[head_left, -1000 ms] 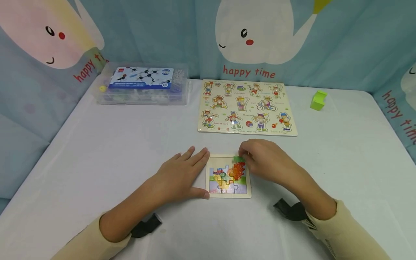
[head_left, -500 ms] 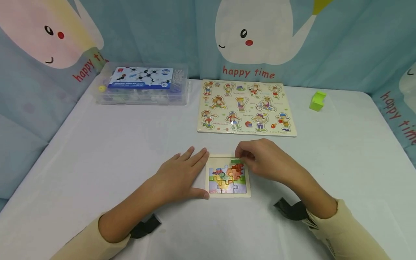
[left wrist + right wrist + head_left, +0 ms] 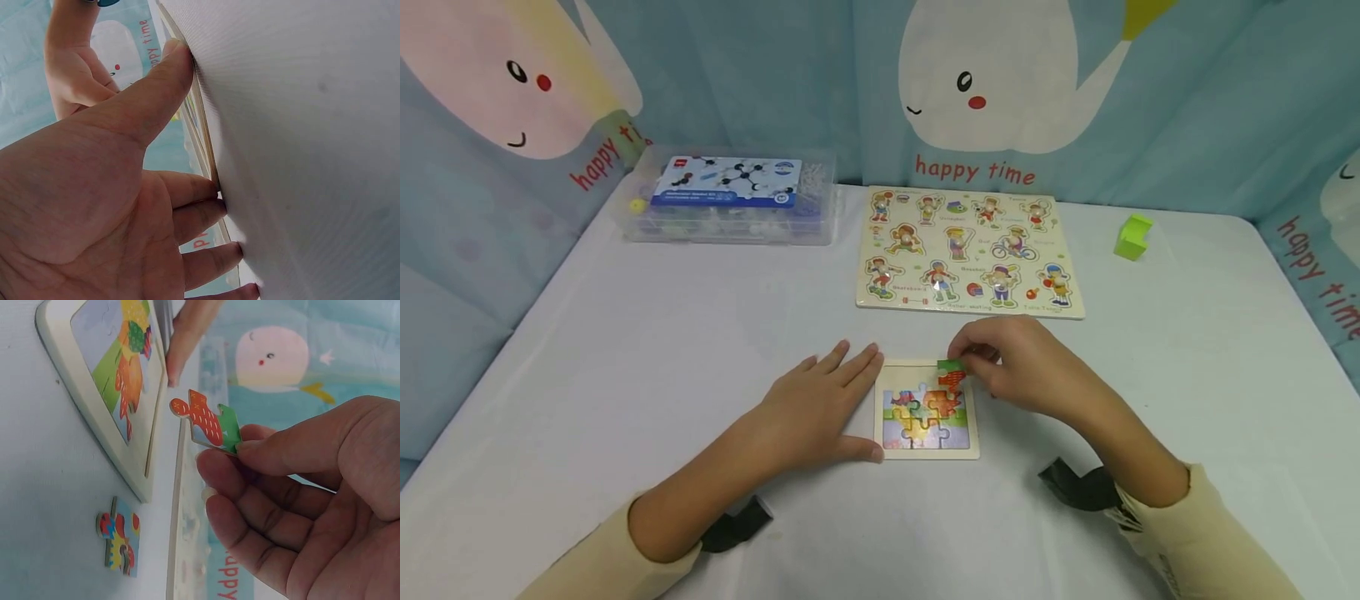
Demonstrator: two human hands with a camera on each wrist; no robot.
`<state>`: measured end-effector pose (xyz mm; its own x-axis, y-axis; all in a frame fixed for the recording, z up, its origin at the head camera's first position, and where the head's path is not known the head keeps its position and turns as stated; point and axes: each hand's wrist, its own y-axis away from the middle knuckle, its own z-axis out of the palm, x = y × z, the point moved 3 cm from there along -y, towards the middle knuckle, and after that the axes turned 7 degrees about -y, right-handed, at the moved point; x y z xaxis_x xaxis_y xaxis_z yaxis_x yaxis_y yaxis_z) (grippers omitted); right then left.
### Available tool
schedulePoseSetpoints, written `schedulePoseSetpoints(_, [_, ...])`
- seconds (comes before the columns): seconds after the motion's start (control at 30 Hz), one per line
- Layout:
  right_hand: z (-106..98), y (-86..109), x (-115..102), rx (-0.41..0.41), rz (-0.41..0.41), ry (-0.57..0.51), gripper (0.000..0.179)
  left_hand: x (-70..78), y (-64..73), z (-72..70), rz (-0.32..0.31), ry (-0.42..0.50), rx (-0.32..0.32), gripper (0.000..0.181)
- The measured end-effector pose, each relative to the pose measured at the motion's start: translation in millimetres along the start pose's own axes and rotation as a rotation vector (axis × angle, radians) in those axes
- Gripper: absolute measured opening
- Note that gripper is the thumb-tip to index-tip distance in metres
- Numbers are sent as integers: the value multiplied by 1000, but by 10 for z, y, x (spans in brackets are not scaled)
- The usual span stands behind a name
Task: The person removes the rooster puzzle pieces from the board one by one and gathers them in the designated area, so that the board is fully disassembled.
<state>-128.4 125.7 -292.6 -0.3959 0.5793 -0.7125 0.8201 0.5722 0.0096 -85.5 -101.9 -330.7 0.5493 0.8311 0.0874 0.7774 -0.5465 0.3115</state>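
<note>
In the head view, a small square wooden jigsaw puzzle tray (image 3: pixel 927 454) lies on the white table, its lower part filled with fitted pieces and a bare strip along the top. My left hand (image 3: pixel 816 414) is spread at its left side, with thumb and index fingertips against the frame's edge. Over the top right corner, my right hand (image 3: pixel 1026 367) pinches a red and green puzzle piece (image 3: pixel 209 422) by its green end, between thumb and fingertips. The right wrist view shows that piece held tilted, apart from the tray. Another loose puzzle piece (image 3: pixel 122 537) lies beside the frame, hidden in the head view.
Behind the tray lies a larger wooden peg puzzle board (image 3: pixel 970 250) with sports figures. A clear plastic box (image 3: pixel 730 225) with a molecular model kit label stands back left. At the back right is a lime green block (image 3: pixel 1132 237). A blue printed curtain (image 3: pixel 820 92) borders the table.
Half a second ago the pinched piece sat lower over the tray's top right corner; now it is raised and angled differently. My right hand shifted slightly rightward. My left hand stays in place.
</note>
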Motion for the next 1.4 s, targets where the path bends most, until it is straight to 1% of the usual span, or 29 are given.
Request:
schedulePoseSetpoints(0.1, [-33,26,12,0,11,-7,12,1,-4,2,-2,-1,-2,107])
schedulePoseSetpoints(0.3, [-135,106,40,40,7,28,13,10,-7,-2,-3,1,-10,107])
schedulePoseSetpoints(0.5, [-226,204,92,68,27,14,14,5,-4,6,-6,1,-11,106])
schedulePoseSetpoints(0.73, [-349,342,207,107,93,9,17,8,-1,14,1,-2,-1,106])
schedulePoseSetpoints(0.93, [-494,466,322,130,129,55,16,12,-6,12,5,-9,0,106])
schedulePoseSetpoints(1.07, [-579,503,415,136,166,62,13,10,-5,9,5,-8,-2,106])
schedulePoseSetpoints(1.2, [-645,506,554,126,225,70,11,10,-3,8,4,-7,-2,106])
schedulePoseSetpoints(1.4, [-739,514,786,71,323,77,10,14,-2,8,1,-10,-5,106])
